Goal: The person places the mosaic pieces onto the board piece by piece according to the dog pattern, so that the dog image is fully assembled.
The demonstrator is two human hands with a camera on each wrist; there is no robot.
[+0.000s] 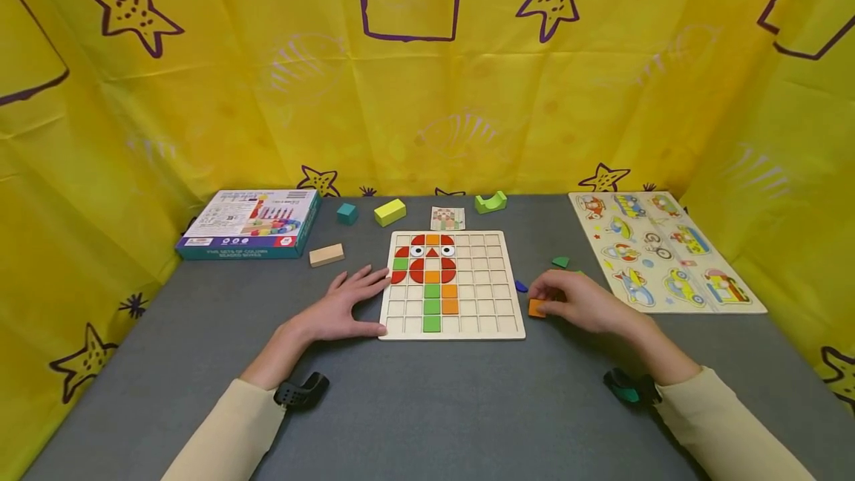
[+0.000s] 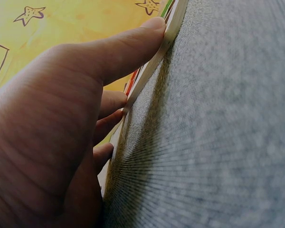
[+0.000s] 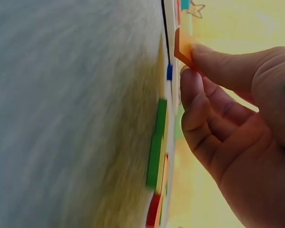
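A wooden grid board [image 1: 482, 304] lies flat mid-table, with red, orange and green tiles and two eye tiles set in its left half. Against its left edge rests my left hand [image 1: 350, 304], fingers spread and thumb near the lower corner; the left wrist view shows the thumb [image 2: 154, 28] touching the board's side. Right of the board, my right hand [image 1: 577, 301] pinches an orange square tile [image 1: 536, 308] between thumb and fingers. In the right wrist view that orange tile [image 3: 184, 47] is held up off the table. A blue tile [image 1: 521, 286] lies between board and hand.
Green tiles [image 1: 560, 262] lie behind my right hand. A picture card [image 1: 447, 219] stands behind the board, near a yellow block [image 1: 390, 212], a teal block [image 1: 346, 214], a green arch block [image 1: 490, 203] and a plain wooden block [image 1: 326, 255]. A box [image 1: 247, 225] is left, a picture puzzle [image 1: 668, 254] right.
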